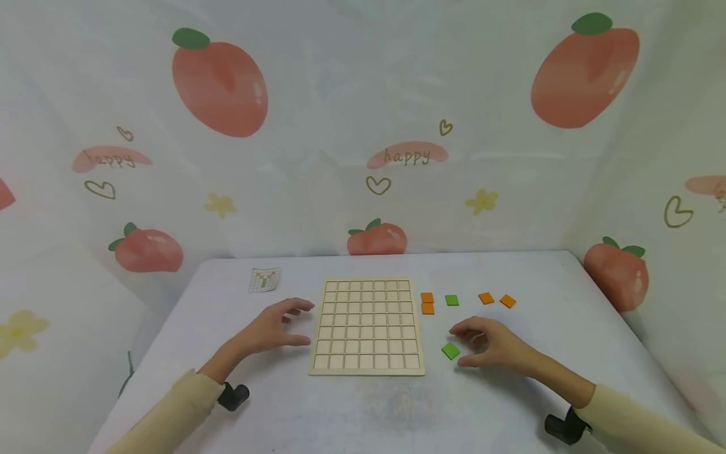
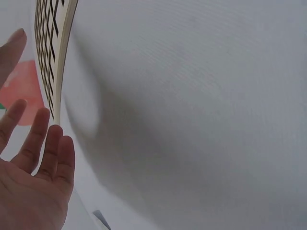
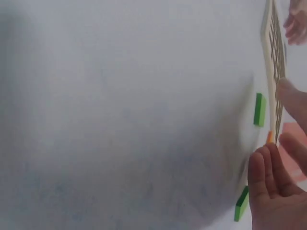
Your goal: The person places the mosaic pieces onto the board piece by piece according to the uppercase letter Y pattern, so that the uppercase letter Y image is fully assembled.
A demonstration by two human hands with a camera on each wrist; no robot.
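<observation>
A pale wooden grid board (image 1: pixel 367 326) lies flat in the middle of the table, its square compartments bare. Just off its left edge is my left hand (image 1: pixel 278 328), fingers apart and relaxed, holding nothing; the left wrist view also shows the open palm (image 2: pixel 36 191) beside the board's rim. To the right of the board, my right hand (image 1: pixel 490 343) hovers with thumb and fingers parted round the right side of a green square tile (image 1: pixel 450 351), without visible contact. Behind it lie a second green tile (image 1: pixel 452 300) and several orange tiles (image 1: pixel 428 308).
A small paper with a coloured grid pattern (image 1: pixel 265 280) lies at the table's back left. Two orange tiles (image 1: pixel 486 298) sit apart toward the back right. A peach-printed curtain (image 1: pixel 317 126) hangs behind the white table (image 1: pixel 397 416).
</observation>
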